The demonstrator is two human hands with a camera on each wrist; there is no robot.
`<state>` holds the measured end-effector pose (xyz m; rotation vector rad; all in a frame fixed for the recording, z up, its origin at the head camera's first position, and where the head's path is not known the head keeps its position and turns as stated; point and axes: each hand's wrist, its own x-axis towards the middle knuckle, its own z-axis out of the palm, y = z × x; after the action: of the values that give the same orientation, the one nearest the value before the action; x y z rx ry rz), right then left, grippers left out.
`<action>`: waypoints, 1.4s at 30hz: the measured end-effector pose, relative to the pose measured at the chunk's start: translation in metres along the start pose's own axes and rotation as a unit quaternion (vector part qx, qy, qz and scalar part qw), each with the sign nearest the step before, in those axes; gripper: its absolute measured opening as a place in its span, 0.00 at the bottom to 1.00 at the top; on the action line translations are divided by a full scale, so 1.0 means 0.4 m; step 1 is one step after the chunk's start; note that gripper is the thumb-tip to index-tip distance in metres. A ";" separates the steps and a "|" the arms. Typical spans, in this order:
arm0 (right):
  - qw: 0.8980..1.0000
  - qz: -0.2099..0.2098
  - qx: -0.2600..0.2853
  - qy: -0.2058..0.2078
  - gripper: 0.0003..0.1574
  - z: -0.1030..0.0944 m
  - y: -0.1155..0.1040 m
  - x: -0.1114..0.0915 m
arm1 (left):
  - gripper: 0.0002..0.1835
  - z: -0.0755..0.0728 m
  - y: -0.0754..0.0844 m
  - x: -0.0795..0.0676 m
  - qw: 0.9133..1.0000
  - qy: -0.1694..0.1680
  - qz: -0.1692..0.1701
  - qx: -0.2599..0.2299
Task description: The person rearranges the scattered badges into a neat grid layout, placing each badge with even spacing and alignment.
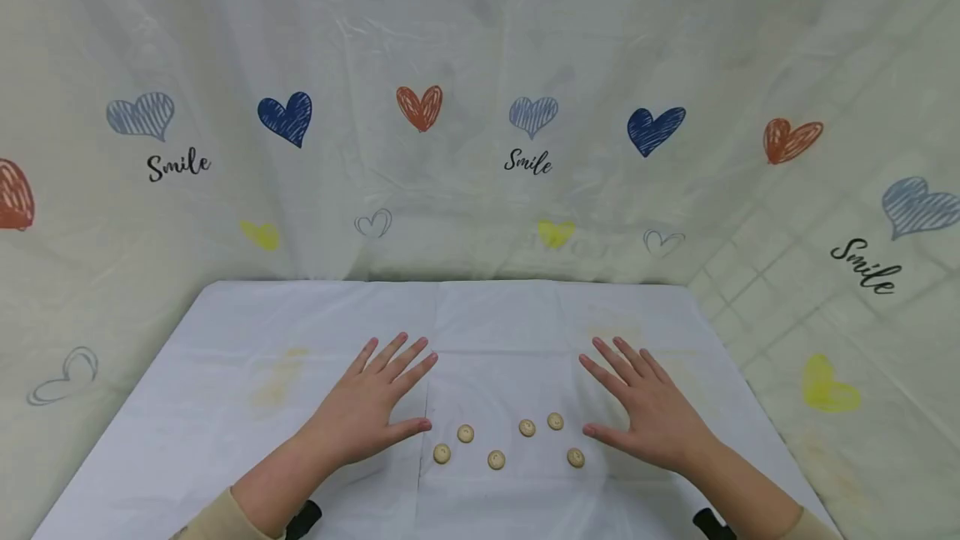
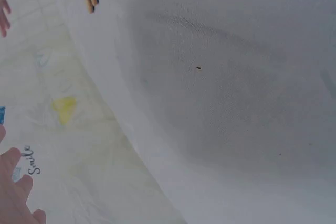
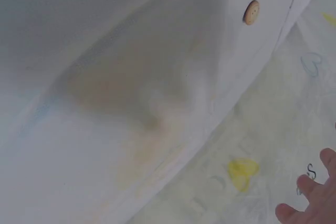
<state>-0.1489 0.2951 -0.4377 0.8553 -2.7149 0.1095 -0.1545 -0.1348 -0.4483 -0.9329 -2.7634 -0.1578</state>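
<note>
Several round, pale wooden buttons lie flat and apart on a white-covered table, among them one button at the left end and another button at the right end. To their left is my left hand, fingers straight and spread, its thumb closest to the left buttons. My right hand is spread the same way on the other side, thumb towards the right-end button. Neither hand holds anything. The right wrist view shows holes in a button; the left wrist view catches buttons edge-on.
The white table cover has fold lines and faint yellowish stains. Behind and around the table hangs a pale curtain printed with hearts and the word "Smile". A black wrist strap shows at the left forearm.
</note>
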 end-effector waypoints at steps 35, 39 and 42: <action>0.982 0.004 0.130 -0.137 0.32 0.050 0.033 0.041 | 0.24 0.076 -0.011 -0.011 0.971 -0.135 0.007 -0.197; 0.977 -0.025 0.140 -0.161 0.30 0.072 0.045 0.062 | 0.22 0.094 -0.008 -0.004 0.965 -0.144 0.011 -0.219; 0.973 -0.043 0.149 -0.170 0.27 0.091 0.052 0.075 | 0.20 0.108 -0.003 0.001 0.960 -0.150 0.009 -0.235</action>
<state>-0.1933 0.2899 -0.4631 1.1710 -3.0202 0.3950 -0.1629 -0.1280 -0.4901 -1.1753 -3.0559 -0.7573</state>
